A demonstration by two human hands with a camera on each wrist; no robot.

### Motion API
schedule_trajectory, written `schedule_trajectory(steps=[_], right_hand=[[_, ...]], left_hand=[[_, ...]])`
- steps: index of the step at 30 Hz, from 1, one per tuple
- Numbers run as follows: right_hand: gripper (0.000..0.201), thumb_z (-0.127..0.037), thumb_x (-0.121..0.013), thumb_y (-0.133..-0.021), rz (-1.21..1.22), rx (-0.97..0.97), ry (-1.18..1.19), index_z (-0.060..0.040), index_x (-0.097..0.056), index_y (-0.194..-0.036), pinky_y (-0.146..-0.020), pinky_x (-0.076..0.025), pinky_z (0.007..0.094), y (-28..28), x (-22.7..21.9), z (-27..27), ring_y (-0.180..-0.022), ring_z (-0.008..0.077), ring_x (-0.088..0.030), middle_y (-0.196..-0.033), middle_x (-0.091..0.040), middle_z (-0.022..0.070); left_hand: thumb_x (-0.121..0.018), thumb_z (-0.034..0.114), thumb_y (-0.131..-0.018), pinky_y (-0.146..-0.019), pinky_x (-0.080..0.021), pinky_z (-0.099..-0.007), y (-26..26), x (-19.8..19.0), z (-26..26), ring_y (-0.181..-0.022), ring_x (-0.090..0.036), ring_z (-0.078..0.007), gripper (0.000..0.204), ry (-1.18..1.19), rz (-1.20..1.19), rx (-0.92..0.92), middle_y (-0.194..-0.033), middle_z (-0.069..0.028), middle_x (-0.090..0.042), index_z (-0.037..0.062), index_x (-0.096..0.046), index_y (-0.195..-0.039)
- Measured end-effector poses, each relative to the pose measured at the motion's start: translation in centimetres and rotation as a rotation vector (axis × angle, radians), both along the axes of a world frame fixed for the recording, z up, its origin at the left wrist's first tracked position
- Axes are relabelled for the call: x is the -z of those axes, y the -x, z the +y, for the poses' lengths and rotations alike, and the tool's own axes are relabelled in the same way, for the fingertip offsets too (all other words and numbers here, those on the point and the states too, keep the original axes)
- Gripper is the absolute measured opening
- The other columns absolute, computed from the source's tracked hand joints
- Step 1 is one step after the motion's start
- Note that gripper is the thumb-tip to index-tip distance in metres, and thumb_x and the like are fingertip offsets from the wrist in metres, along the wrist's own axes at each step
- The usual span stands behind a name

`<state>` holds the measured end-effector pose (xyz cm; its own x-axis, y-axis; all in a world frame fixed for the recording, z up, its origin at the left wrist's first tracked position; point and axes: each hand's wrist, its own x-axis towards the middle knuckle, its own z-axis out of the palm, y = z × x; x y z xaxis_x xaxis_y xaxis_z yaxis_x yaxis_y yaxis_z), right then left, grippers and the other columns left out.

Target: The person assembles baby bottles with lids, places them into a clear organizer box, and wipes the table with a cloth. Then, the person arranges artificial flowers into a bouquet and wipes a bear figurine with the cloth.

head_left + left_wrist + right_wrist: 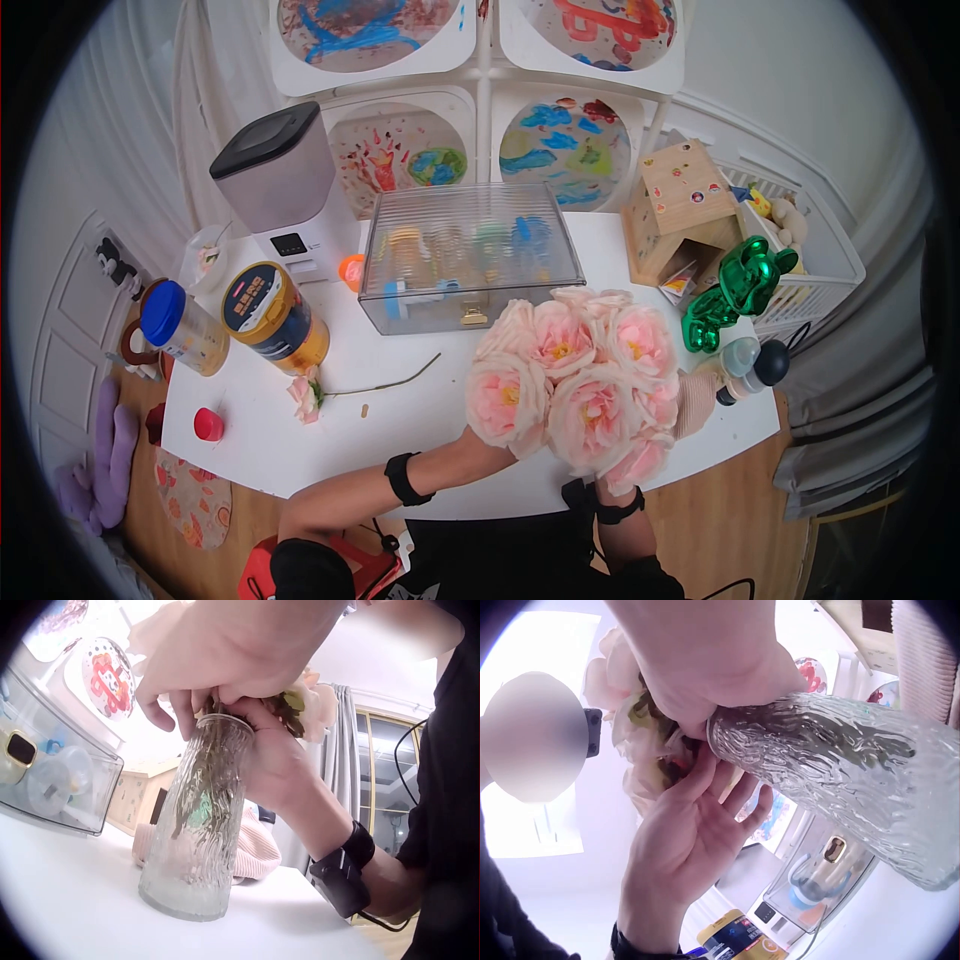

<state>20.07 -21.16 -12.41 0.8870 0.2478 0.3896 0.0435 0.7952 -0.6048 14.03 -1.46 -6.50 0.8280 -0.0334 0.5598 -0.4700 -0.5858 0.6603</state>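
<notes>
A bunch of pale pink roses point(592, 400) hides most of both hands in the head view. The stems go down into a clear rippled glass vase point(199, 832) on the white table. My left hand point(694, 840) pinches the stems just above the rim, its other fingers spread loosely beside it. At the vase's neck, my right hand point(277, 761) grips the glass, thumb side close to the rim; part of it is hidden behind the vase. Green leaves point(292, 709) show under the blooms. One single rose point(306, 395) with a long stem lies to the left.
A clear-lidded box point(470, 265) holding bottles stands behind the roses. Leftward are a gold tin point(275, 315), a blue-lidded jar point(183, 328), a red cup point(208, 425) and a dispenser point(285, 190). Rightward are a green shiny figure point(735, 290), a wooden house point(685, 205) and pink ribbed fabric point(696, 402).
</notes>
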Motion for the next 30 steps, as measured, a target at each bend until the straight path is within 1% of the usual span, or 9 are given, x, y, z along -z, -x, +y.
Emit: schedule_trajectory(steps=[5,7,10,17,19,22,26,29,30], right_hand=[[0.068,-0.047,-0.045,-0.099,0.027,-0.029,-0.023,-0.0051,-0.028,-0.149,-0.116,-0.030,0.0463,0.6,0.5,-0.9,-0.139,0.0323,-0.037,-0.152,-0.034,0.0164],[0.068,-0.047,-0.045,-0.098,0.037,-0.034,-0.031,-0.0050,-0.028,-0.149,-0.116,-0.030,0.0463,0.3,0.3,-0.3,-0.138,0.0324,-0.037,-0.152,-0.034,0.0165],[0.068,-0.047,-0.046,-0.098,0.049,-0.040,-0.042,-0.0048,-0.028,-0.149,-0.116,-0.030,0.0464,-0.3,0.0,-0.4,-0.138,0.0324,-0.037,-0.152,-0.034,0.0167],[0.067,-0.046,-0.046,-0.098,0.082,-0.049,-0.078,-0.0043,-0.029,-0.149,-0.115,-0.030,0.0465,-0.1,0.0,0.3,-0.138,0.0325,-0.037,-0.152,-0.035,0.0172],[0.067,-0.046,-0.046,-0.098,0.090,-0.055,-0.089,-0.0042,-0.029,-0.149,-0.115,-0.030,0.0466,0.1,0.3,-0.4,-0.138,0.0325,-0.037,-0.151,-0.035,0.0173],[0.067,-0.046,-0.046,-0.098,0.102,-0.058,-0.103,-0.0040,-0.030,-0.148,-0.115,-0.030,0.0466,0.0,0.2,-0.3,-0.138,0.0325,-0.037,-0.151,-0.035,0.0175],[0.067,-0.045,-0.046,-0.098,0.125,-0.058,-0.121,-0.0037,-0.030,-0.148,-0.115,-0.030,0.0467,-1.0,-0.9,1.8,-0.138,0.0326,-0.037,-0.151,-0.035,0.0177],[0.066,-0.045,-0.046,-0.098,0.140,-0.072,-0.137,-0.0035,-0.031,-0.148,-0.115,-0.030,0.0468,0.1,0.3,-0.5,-0.138,0.0326,-0.037,-0.151,-0.035,0.0179],[0.066,-0.045,-0.046,-0.098,0.144,-0.072,-0.143,-0.0034,-0.031,-0.148,-0.115,-0.030,0.0468,0.2,0.7,-1.0,-0.138,0.0326,-0.037,-0.151,-0.035,0.0180]], left_hand=[[-0.067,0.018,-0.089,-0.104,-0.043,-0.0378,0.4,0.1,0.2,-0.119,-0.054,-0.0284,0.041,-0.015,0.001,0.006,-0.129,-0.0114,-0.057,0.0081,-0.056,-0.127],[-0.068,0.018,-0.089,-0.103,-0.043,-0.0375,0.6,-0.4,0.2,-0.119,-0.054,-0.0282,0.041,-0.196,-0.034,-0.072,-0.128,-0.0111,-0.057,0.0083,-0.056,-0.127],[-0.069,0.019,-0.088,-0.103,-0.044,-0.0376,0.5,-1.9,-0.4,-0.118,-0.055,-0.0285,0.042,-0.072,-0.034,-0.072,-0.128,-0.0110,-0.057,0.0083,-0.057,-0.126],[-0.070,0.020,-0.087,-0.103,-0.043,-0.0379,0.3,-0.9,-0.2,-0.118,-0.055,-0.0292,0.044,-0.137,-0.088,-0.087,-0.128,-0.0112,-0.058,0.0080,-0.057,-0.127],[-0.069,0.019,-0.088,-0.103,-0.043,-0.0379,0.6,-0.9,-0.6,-0.117,-0.055,-0.0297,0.042,0.047,-0.039,-0.081,-0.127,-0.0119,-0.058,0.0076,-0.057,-0.127],[-0.068,0.017,-0.089,-0.102,-0.044,-0.0379,0.7,-0.7,-0.8,-0.116,-0.056,-0.0301,0.041,0.078,0.070,-0.095,-0.126,-0.0128,-0.058,0.0071,-0.056,-0.127],[-0.067,0.016,-0.089,-0.100,-0.045,-0.0379,0.9,-1.4,-1.5,-0.114,-0.057,-0.0297,0.039,-0.044,0.013,-0.135,-0.124,-0.0133,-0.059,0.0065,-0.056,-0.126],[-0.067,0.015,-0.089,-0.100,-0.045,-0.0380,1.1,-0.8,-1.4,-0.114,-0.056,-0.0301,0.038,-0.024,-0.048,-0.169,-0.124,-0.0136,-0.058,0.0070,-0.057,-0.125],[-0.066,0.016,-0.089,-0.100,-0.045,-0.0383,0.9,0.2,-0.8,-0.115,-0.056,-0.0310,0.038,-0.082,-0.039,-0.148,-0.124,-0.0140,-0.058,0.0070,-0.056,-0.125]])
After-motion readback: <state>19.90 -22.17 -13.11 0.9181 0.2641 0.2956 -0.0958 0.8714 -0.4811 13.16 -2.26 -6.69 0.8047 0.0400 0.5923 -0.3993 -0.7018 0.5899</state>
